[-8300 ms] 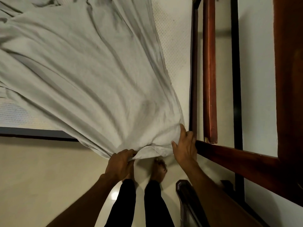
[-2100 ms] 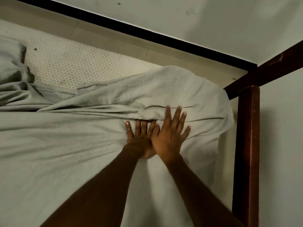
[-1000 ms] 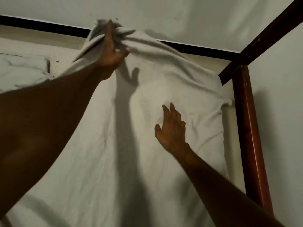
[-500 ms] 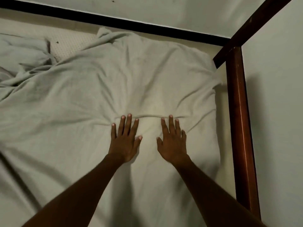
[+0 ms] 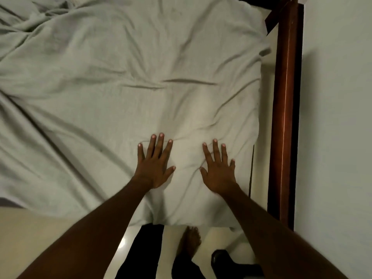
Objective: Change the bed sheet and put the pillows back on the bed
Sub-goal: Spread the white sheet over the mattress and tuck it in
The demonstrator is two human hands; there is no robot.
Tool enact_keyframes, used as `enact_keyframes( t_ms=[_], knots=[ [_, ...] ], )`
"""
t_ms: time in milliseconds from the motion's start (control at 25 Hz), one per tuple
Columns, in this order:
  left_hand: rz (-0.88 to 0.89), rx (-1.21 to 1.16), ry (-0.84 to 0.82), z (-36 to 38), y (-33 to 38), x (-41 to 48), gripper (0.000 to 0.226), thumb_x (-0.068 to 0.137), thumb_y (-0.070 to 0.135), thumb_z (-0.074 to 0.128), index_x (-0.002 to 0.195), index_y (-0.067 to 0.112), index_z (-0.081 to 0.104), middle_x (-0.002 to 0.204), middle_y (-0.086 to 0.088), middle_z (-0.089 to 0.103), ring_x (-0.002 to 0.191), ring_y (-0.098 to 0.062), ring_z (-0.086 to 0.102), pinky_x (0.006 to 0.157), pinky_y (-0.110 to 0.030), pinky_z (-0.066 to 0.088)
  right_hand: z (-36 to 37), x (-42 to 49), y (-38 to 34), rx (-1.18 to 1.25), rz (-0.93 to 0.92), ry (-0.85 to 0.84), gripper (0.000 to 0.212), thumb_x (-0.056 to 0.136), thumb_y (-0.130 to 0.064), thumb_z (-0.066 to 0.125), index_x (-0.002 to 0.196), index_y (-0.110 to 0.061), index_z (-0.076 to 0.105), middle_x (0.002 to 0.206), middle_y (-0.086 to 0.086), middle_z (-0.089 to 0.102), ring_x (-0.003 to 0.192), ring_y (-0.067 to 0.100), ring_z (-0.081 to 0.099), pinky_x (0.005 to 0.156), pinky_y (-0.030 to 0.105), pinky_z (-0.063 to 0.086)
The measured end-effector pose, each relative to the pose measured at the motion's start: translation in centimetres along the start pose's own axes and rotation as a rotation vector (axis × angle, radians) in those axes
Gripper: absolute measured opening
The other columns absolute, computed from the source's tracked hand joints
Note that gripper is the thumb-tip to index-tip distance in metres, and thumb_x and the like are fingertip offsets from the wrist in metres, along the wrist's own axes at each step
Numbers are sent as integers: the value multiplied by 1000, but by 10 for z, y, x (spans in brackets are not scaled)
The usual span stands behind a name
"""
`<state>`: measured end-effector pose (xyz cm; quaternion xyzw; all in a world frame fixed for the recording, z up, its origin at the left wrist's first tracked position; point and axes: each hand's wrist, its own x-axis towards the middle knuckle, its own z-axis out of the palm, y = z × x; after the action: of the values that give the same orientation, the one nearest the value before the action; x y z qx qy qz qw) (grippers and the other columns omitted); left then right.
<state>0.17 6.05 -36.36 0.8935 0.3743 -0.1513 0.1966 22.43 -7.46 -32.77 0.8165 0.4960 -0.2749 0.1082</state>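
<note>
A pale grey bed sheet (image 5: pixel 124 81) lies spread and creased over the mattress, its near edge hanging over the bed's side. My left hand (image 5: pixel 155 164) presses flat on the sheet with straight, spread fingers. A hand's width to the right, my right hand (image 5: pixel 219 168) rests flat on it too, close to the sheet's right edge. Bunched folds of the sheet sit at the far left. No pillows are in view.
A dark red wooden bedpost (image 5: pixel 285 109) stands along the right side, with a pale wall (image 5: pixel 338 117) behind it. Below the sheet's edge are the cream floor (image 5: pixel 40 234), my bare foot (image 5: pixel 191 240) and a dark object (image 5: pixel 223 258).
Both hands have slid back toward me over the sheet, staying flat. The view has tipped downward, so the bed's near edge, floor and my feet now show.
</note>
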Motion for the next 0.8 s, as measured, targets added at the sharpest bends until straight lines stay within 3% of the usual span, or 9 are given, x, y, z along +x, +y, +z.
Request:
enact_keyframes(
  t_ms=[160, 280, 320, 400, 480, 600, 680, 720, 800],
  knots=[
    [-14, 3, 65, 33, 14, -73, 85, 99, 63, 41, 167, 27, 7, 174, -9, -9, 161, -31, -6, 123, -66, 14, 33, -53, 20, 0, -35, 47, 80, 105, -52, 40, 162, -45, -16, 170, -5, -28, 160, 27, -17, 118, 69, 20],
    [-56, -142, 203, 46, 40, -123, 65, 93, 45, 62, 153, 25, 44, 166, -6, 29, 152, -29, 29, 114, -53, 34, 56, -97, 39, 125, 1, 215, 63, 101, -33, 55, 160, -34, 32, 172, 1, 19, 156, 27, 25, 113, 53, 41],
    [-90, -216, 247, 51, 49, -138, 54, 90, 37, 67, 142, 25, 54, 155, -3, 40, 141, -27, 41, 105, -49, 41, 63, -112, 44, 230, 46, 306, 51, 98, -26, 59, 148, -29, 51, 162, 1, 37, 145, 25, 41, 109, 48, 48],
    [-247, -468, 329, 67, 71, -173, 29, 87, 22, 70, 115, 27, 66, 126, 3, 56, 113, -22, 56, 89, -41, 47, 79, -149, 49, 552, 253, 421, 31, 97, -16, 62, 126, -26, 67, 138, -1, 57, 125, 21, 57, 103, 43, 53],
    [-528, -857, 356, 86, 90, -204, 15, 89, 11, 69, 95, 26, 71, 103, 4, 68, 91, -19, 67, 86, -43, 55, 94, -183, 49, 884, 594, 396, 27, 100, -15, 61, 122, -29, 68, 126, -1, 66, 111, 21, 67, 94, 42, 58],
    [-1034, -1408, 142, 101, 116, -225, 10, 95, 5, 64, 91, 13, 69, 92, -9, 74, 77, -22, 71, 79, -38, 59, 122, -201, 52, 1414, 1107, 291, 30, 104, -20, 55, 134, -23, 62, 125, 7, 71, 81, 27, 75, 67, 38, 58],
    [-1200, -1712, 9, 99, 125, -217, 9, 101, 7, 58, 93, 6, 63, 78, -9, 69, 69, -22, 67, 66, -34, 52, 131, -199, 55, 1820, 1246, 177, 42, 107, -29, 51, 147, -16, 51, 142, 9, 60, 96, 35, 72, 73, 42, 57],
    [-1235, -1819, -14, 106, 125, -211, 8, 103, 9, 56, 100, 5, 62, 79, -9, 68, 72, -23, 69, 68, -35, 51, 135, -197, 57, 1927, 1245, 126, 49, 108, -36, 50, 151, -14, 46, 146, 8, 54, 109, 36, 69, 81, 45, 57],
    [-1233, -1981, 12, 119, 119, -195, 22, 105, 10, 54, 125, 3, 58, 107, -13, 70, 95, -29, 73, 77, -39, 50, 142, -185, 63, 2060, 1182, 104, 57, 107, -42, 52, 153, -11, 43, 149, 8, 51, 122, 34, 63, 93, 45, 54]
  ],
)
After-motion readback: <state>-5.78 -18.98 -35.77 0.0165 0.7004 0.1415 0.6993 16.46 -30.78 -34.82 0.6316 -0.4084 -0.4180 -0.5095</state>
